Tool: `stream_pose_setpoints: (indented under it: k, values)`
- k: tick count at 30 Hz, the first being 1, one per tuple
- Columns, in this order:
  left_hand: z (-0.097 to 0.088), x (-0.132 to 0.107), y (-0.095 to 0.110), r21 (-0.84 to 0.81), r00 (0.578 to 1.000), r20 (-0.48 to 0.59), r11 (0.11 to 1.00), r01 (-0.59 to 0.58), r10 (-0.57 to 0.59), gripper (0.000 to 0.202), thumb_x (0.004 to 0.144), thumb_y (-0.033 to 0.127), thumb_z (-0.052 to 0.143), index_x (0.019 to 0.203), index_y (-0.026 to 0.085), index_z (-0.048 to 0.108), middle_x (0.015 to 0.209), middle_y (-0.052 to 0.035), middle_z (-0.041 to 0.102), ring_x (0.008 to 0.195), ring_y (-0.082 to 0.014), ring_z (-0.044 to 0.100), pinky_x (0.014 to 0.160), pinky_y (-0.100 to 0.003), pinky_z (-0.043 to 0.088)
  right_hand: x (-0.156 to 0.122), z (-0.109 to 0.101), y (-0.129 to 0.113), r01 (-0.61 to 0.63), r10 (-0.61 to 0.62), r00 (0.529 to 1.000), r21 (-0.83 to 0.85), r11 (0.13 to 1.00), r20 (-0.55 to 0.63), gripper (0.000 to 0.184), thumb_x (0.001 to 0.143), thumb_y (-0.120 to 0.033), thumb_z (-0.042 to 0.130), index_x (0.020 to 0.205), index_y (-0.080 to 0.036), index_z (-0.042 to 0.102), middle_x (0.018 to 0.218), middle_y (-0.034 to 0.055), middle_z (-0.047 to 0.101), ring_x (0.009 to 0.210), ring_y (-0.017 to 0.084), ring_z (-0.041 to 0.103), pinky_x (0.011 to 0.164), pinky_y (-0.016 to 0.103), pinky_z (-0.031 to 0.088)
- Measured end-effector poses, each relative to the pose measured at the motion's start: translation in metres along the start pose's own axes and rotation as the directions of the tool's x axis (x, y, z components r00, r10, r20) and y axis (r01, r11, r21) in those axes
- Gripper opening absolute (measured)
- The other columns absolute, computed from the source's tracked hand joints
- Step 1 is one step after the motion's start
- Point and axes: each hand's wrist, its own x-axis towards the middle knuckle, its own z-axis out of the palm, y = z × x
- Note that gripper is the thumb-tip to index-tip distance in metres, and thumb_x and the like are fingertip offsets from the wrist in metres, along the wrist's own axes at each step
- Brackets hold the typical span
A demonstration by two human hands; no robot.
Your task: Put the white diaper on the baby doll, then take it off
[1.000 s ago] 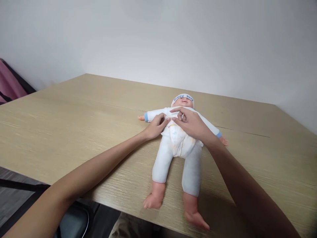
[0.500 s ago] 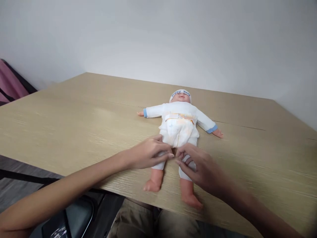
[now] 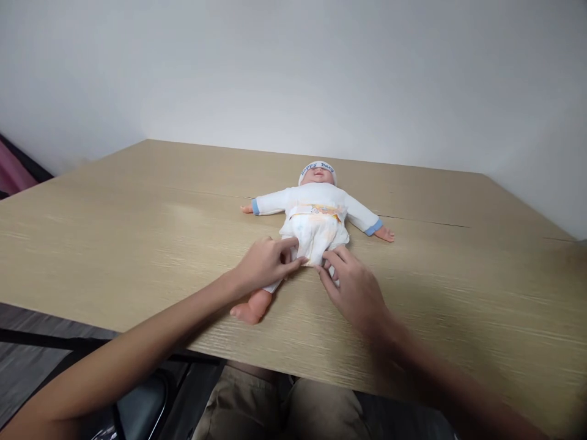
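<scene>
A baby doll (image 3: 316, 214) in a white suit, a nappy and a white cap lies on its back on the wooden table (image 3: 137, 232), arms spread. My left hand (image 3: 266, 263) rests on the doll's left thigh with fingers curled, pinching the white trouser cloth by the crotch. My right hand (image 3: 353, 287) covers the other leg, its fingers pressed on the cloth beside the left hand. One bare foot (image 3: 245, 311) shows below my left hand; the other leg is hidden under my right hand.
The table's near edge runs just below my forearms, with a dark chair seat (image 3: 137, 409) and my knees (image 3: 275, 403) beneath it. A white wall stands behind the table. Something pink (image 3: 13, 171) shows at the far left.
Both hands left the doll's chest, went down to its legs, then came back up to the crotch of the trousers. The view has shifted, so the doll sits further left.
</scene>
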Motion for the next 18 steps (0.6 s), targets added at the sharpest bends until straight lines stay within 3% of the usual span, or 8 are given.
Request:
stream_pose_setpoints:
  k: [2, 5, 8, 10, 14, 18]
  values:
    - [0.0021, -0.0027, -0.0029, -0.033, 0.997, -0.037, 0.997, -0.064, 0.063, 0.033, 0.107, 0.047, 0.068, 0.086, 0.022, 0.061, 0.075, 0.0015, 0.068, 0.069, -0.0173, 0.059, 0.074, -0.034, 0.043, -0.0029, 0.0008, -0.0001, 0.006, -0.005, 1.000, 0.029, 1.000, -0.013, 0.009, 0.109, -0.024, 0.059, 0.107, -0.022, 0.068, 0.112, 0.0077, 0.071, 0.077, 0.020, 0.065, 0.067, 0.034, 0.044]
    - [0.0034, -0.0047, -0.0048, -0.103, 0.982, -0.104, 0.980, -0.169, 0.158, 0.024, 0.107, 0.042, 0.067, 0.093, 0.022, 0.065, 0.108, -0.0060, 0.071, 0.097, -0.0219, 0.067, 0.091, -0.037, 0.050, -0.0046, 0.0014, -0.0002, 0.006, -0.003, 0.999, 0.086, 0.996, -0.037, 0.006, 0.108, -0.024, 0.061, 0.109, -0.023, 0.066, 0.121, 0.0089, 0.072, 0.083, 0.022, 0.067, 0.071, 0.036, 0.048]
    - [0.0029, -0.0045, -0.0026, -0.168, 0.976, -0.134, 0.967, -0.191, 0.169, 0.020, 0.107, 0.038, 0.067, 0.097, 0.021, 0.065, 0.130, -0.0109, 0.067, 0.119, -0.0264, 0.066, 0.104, -0.041, 0.050, -0.0036, 0.0025, -0.0004, 0.006, -0.001, 0.999, 0.106, 0.994, -0.041, 0.005, 0.104, -0.022, 0.063, 0.109, -0.023, 0.064, 0.125, 0.0099, 0.073, 0.088, 0.025, 0.067, 0.076, 0.038, 0.049]
    - [0.0023, -0.0044, 0.0000, -0.160, 0.981, -0.122, 0.973, -0.169, 0.151, 0.019, 0.108, 0.037, 0.065, 0.097, 0.021, 0.064, 0.126, -0.0101, 0.070, 0.117, -0.0274, 0.066, 0.103, -0.042, 0.049, -0.0030, 0.0033, -0.0001, -0.003, 0.007, 0.999, 0.111, 0.994, -0.036, 0.005, 0.102, -0.021, 0.062, 0.107, -0.023, 0.062, 0.116, 0.0095, 0.074, 0.089, 0.026, 0.067, 0.076, 0.038, 0.047]
    - [0.0019, -0.0040, 0.0035, -0.101, 0.991, -0.080, 0.988, -0.115, 0.108, 0.024, 0.108, 0.037, 0.063, 0.091, 0.022, 0.058, 0.095, -0.0025, 0.069, 0.096, -0.0243, 0.063, 0.092, -0.041, 0.042, -0.0027, 0.0034, 0.0003, -0.041, 0.045, 0.999, 0.128, 0.991, -0.027, 0.006, 0.100, -0.024, 0.062, 0.106, -0.023, 0.061, 0.094, 0.0056, 0.071, 0.080, 0.025, 0.065, 0.070, 0.036, 0.043]
    - [0.0050, -0.0024, 0.0013, -0.152, 0.993, -0.112, 0.987, -0.053, 0.037, 0.021, 0.102, 0.037, 0.070, 0.092, 0.022, 0.058, 0.083, 0.0023, 0.062, 0.083, -0.0203, 0.055, 0.085, -0.038, 0.039, -0.0001, 0.0015, -0.0011, -0.196, 0.200, 0.980, 0.235, 0.952, 0.009, 0.019, 0.098, -0.033, 0.067, 0.112, -0.025, 0.058, 0.072, -0.0037, 0.060, 0.064, 0.021, 0.061, 0.063, 0.033, 0.039]
